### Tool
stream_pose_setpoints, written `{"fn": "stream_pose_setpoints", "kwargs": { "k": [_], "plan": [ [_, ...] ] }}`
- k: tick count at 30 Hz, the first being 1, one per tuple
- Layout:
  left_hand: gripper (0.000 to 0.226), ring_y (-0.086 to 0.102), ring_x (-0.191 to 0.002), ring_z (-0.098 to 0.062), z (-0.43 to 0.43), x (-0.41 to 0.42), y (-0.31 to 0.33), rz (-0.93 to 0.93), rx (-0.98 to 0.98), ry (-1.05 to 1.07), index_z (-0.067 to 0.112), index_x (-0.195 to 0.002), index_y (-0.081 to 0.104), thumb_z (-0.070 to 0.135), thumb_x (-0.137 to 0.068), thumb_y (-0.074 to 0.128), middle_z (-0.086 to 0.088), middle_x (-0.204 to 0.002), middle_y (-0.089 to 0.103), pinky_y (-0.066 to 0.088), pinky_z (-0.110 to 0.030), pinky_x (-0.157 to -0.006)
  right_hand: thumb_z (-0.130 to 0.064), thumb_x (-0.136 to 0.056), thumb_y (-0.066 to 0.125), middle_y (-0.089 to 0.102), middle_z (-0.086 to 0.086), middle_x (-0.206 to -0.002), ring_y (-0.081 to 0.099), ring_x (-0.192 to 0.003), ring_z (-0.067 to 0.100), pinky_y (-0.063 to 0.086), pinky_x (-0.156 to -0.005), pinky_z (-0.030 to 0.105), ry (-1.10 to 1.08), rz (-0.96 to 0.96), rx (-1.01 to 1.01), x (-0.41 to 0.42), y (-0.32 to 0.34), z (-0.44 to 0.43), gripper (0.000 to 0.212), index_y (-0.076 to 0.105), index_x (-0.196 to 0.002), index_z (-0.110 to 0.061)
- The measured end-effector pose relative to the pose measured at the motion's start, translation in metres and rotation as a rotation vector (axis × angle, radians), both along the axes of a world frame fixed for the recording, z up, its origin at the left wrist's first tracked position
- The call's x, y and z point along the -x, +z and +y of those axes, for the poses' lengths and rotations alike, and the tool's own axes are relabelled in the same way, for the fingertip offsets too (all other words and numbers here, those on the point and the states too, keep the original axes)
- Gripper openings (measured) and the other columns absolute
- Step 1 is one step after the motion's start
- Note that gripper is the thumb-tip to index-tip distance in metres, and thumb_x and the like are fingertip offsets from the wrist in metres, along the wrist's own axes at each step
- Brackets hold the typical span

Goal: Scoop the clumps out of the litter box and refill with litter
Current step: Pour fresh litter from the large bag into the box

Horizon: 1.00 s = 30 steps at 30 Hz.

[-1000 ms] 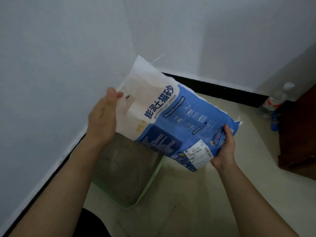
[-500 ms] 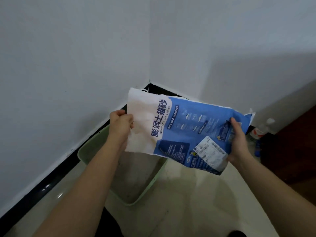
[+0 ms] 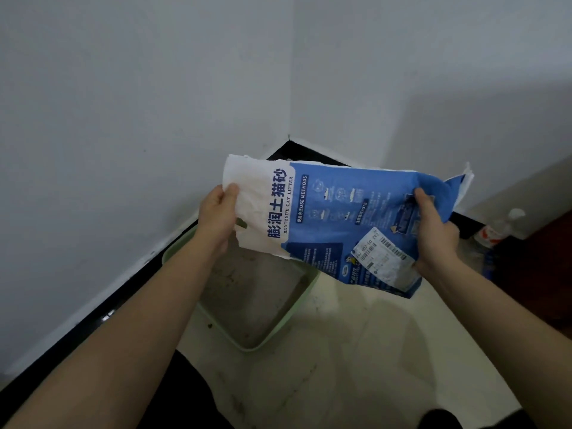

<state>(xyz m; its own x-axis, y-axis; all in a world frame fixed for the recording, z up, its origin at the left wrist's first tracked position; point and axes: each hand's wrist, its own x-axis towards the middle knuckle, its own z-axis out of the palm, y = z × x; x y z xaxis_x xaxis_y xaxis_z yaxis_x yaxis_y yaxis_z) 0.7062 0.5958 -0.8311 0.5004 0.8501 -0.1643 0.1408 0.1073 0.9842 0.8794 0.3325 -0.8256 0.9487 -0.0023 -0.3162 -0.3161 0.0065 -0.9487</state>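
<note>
A blue and white bag of bentonite cat litter (image 3: 328, 218) hangs nearly flat over a pale green litter box (image 3: 278, 332) that stands on the floor against the wall. My left hand (image 3: 216, 218) grips the bag's white torn end, thumb on top. My right hand (image 3: 433, 233) grips the blue end near a white shipping label. Grey litter with a few dark specks lies in the box. The bag and my left forearm hide the box's far part.
White walls with a black baseboard (image 3: 93, 317) meet in a corner behind the bag. A plastic bottle (image 3: 498, 227) stands at the right by dark wooden furniture (image 3: 544, 264). The floor is pale tile, with a dark shoe tip (image 3: 439, 419) at the bottom edge.
The bag has levelled out from a tilt with its white end high. My view has pulled back, so more of the box shows. Both hands keep their hold.
</note>
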Motion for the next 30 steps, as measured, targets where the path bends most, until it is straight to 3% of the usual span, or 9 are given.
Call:
{"fn": "stream_pose_setpoints", "kwargs": {
  "k": [4, 8, 16, 21, 27, 30],
  "plan": [
    [0.020, 0.062, -0.087, -0.016, 0.010, 0.006, -0.009, 0.043, 0.029, 0.036, 0.016, -0.108, 0.060, 0.029, -0.102, 0.046, 0.003, -0.096, 0.065, 0.052, -0.024, -0.057, -0.066, -0.072, 0.071, 0.070, -0.004, -0.091, 0.068, -0.089, 0.019, 0.056, -0.090, 0.046, 0.067, -0.117, 0.154, -0.002, 0.003, 0.003, 0.045, 0.065, -0.084, -0.023],
    [0.023, 0.063, -0.088, -0.016, 0.015, 0.014, -0.019, 0.053, 0.046, 0.070, 0.014, -0.111, 0.061, 0.030, -0.102, 0.047, 0.002, -0.098, 0.066, 0.050, -0.027, -0.062, -0.077, -0.065, 0.066, 0.072, 0.014, -0.090, 0.070, -0.087, 0.028, 0.056, -0.084, 0.049, 0.128, -0.252, 0.266, -0.004, 0.008, 0.004, 0.082, 0.069, -0.092, 0.000],
    [0.022, 0.062, -0.092, -0.019, 0.008, 0.013, -0.029, 0.051, 0.107, 0.084, 0.015, -0.112, 0.058, 0.030, -0.102, 0.045, 0.000, -0.103, 0.064, 0.052, -0.031, -0.067, -0.077, -0.063, 0.068, 0.071, 0.014, -0.084, 0.070, -0.081, 0.028, 0.057, -0.079, 0.047, 0.114, -0.267, 0.294, -0.002, 0.012, 0.000, 0.084, 0.068, -0.086, 0.004],
    [0.021, 0.064, -0.095, -0.026, 0.007, 0.014, -0.045, 0.130, 0.149, 0.016, 0.017, -0.111, 0.058, 0.030, -0.102, 0.045, -0.006, -0.109, 0.065, 0.056, -0.042, -0.074, -0.079, -0.062, 0.069, 0.063, 0.005, -0.072, 0.063, -0.069, 0.019, 0.057, -0.076, 0.047, 0.144, -0.279, 0.329, -0.005, 0.018, -0.005, 0.078, 0.069, -0.080, -0.004],
    [0.023, 0.062, -0.099, -0.023, -0.001, 0.008, -0.052, 0.134, 0.131, 0.026, 0.014, -0.112, 0.060, 0.029, -0.102, 0.046, -0.003, -0.107, 0.065, 0.052, -0.040, -0.085, -0.088, -0.052, 0.068, 0.061, 0.008, -0.071, 0.061, -0.067, 0.022, 0.057, -0.069, 0.051, 0.106, -0.336, 0.294, -0.007, 0.023, -0.009, 0.096, 0.066, -0.082, 0.003],
    [0.025, 0.063, -0.096, -0.022, -0.003, 0.005, -0.056, 0.150, 0.119, 0.040, 0.014, -0.114, 0.061, 0.029, -0.102, 0.046, -0.005, -0.110, 0.066, 0.052, -0.038, -0.084, -0.089, -0.052, 0.066, 0.061, 0.009, -0.071, 0.060, -0.067, 0.022, 0.056, -0.067, 0.049, 0.128, -0.333, 0.291, -0.010, 0.024, -0.009, 0.102, 0.065, -0.085, 0.007]
  ]
}}
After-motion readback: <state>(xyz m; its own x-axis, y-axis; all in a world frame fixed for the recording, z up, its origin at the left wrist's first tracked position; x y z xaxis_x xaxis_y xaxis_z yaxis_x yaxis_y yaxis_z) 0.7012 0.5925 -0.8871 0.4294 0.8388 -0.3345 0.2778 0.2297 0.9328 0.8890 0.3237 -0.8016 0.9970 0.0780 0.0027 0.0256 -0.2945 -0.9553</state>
